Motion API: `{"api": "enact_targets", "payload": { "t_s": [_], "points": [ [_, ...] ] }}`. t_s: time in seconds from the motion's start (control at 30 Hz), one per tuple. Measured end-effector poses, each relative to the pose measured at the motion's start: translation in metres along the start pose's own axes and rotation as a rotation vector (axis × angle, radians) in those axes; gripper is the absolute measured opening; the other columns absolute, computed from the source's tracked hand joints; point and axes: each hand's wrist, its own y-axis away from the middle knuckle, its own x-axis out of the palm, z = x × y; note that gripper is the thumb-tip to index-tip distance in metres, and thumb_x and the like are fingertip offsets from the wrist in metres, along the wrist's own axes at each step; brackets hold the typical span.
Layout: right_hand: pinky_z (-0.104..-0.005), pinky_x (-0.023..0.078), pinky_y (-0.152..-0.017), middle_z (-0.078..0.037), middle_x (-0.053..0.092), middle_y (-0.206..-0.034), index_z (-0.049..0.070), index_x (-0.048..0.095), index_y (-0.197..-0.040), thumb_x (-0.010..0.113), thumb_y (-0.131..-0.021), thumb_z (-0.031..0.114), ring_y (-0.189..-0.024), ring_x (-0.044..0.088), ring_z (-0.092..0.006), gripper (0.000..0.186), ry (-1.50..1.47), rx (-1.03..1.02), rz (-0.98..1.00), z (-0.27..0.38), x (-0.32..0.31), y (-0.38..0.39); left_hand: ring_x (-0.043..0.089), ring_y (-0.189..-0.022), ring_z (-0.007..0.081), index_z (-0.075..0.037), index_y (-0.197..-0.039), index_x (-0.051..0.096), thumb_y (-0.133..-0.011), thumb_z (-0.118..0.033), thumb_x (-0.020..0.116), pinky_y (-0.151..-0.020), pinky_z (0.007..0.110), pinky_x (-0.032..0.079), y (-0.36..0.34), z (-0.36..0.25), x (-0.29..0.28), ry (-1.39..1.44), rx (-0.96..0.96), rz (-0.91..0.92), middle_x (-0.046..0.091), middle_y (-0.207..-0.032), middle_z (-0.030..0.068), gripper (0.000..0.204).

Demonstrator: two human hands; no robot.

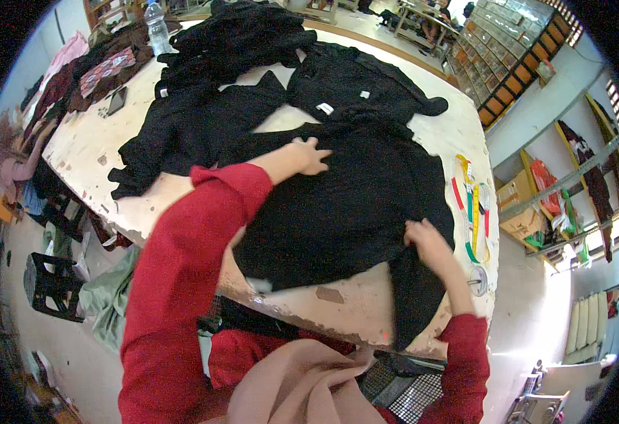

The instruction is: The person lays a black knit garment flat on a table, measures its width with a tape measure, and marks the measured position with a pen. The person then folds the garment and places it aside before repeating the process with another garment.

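A black knit garment (330,219) lies spread over the near part of the pale table. My left hand (309,155) rests on its upper part, fingers stretched out and apart. At the garment's right side, my right hand (428,244) has its fingers closed on the black cloth, by what looks like a sleeve (417,300) that reaches down to the table's near edge. Another black garment (366,88) with small white labels lies beyond it. To the left is one more black garment (189,127), and a heap of black clothing (239,39) is piled at the back.
A multicoloured tape measure (474,205) lies on the table's right side, with a small round metal object (477,280) below it. A clear bottle (157,30), a phone (116,101) and piled dark clothes (101,74) are far left. A black crate (51,286) stands on the floor.
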Motion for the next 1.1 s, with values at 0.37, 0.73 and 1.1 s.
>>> {"api": "enact_targets", "payload": {
  "t_s": [0.37, 0.73, 1.1],
  "points": [
    [-0.0488, 0.030, -0.112, -0.007, 0.048, -0.142, 0.011, 0.054, -0.129, 0.066, -0.083, 0.023, -0.135, 0.040, -0.0242, 0.049, 0.016, -0.089, -0.158, 0.170, 0.011, 0.017, 0.059, -0.105, 0.0351, -0.008, -0.115, 0.060, -0.098, -0.017, 0.048, -0.092, 0.042, 0.047, 0.089, 0.142, 0.028, 0.319, 0.074, -0.550, 0.062, -0.107, 0.0176, 0.023],
    [-0.0433, 0.038, -0.109, -0.008, 0.068, -0.114, 0.008, 0.068, -0.110, 0.052, -0.076, -0.004, -0.120, 0.056, -0.0289, 0.039, -0.842, 0.196, -0.118, 0.106, 0.025, 0.076, 0.057, -0.085, 0.0111, -0.003, -0.121, 0.055, -0.091, -0.011, 0.060, -0.076, 0.027, 0.048, 0.229, 0.119, 0.072, 1.058, 0.284, -0.006, 0.060, -0.091, 0.0030, 0.031],
    [-0.0244, 0.045, -0.074, 0.001, 0.057, -0.090, 0.003, 0.061, -0.113, 0.045, -0.088, -0.002, -0.081, 0.054, -0.0090, 0.030, -1.187, 0.641, -0.119, 0.100, 0.023, 0.054, 0.017, -0.146, 0.0380, -0.019, -0.103, 0.073, -0.075, 0.003, 0.057, -0.119, 0.050, 0.011, 0.193, 0.060, 0.130, 0.653, 0.345, -0.513, 0.028, -0.157, 0.0138, 0.039]
  ]
}}
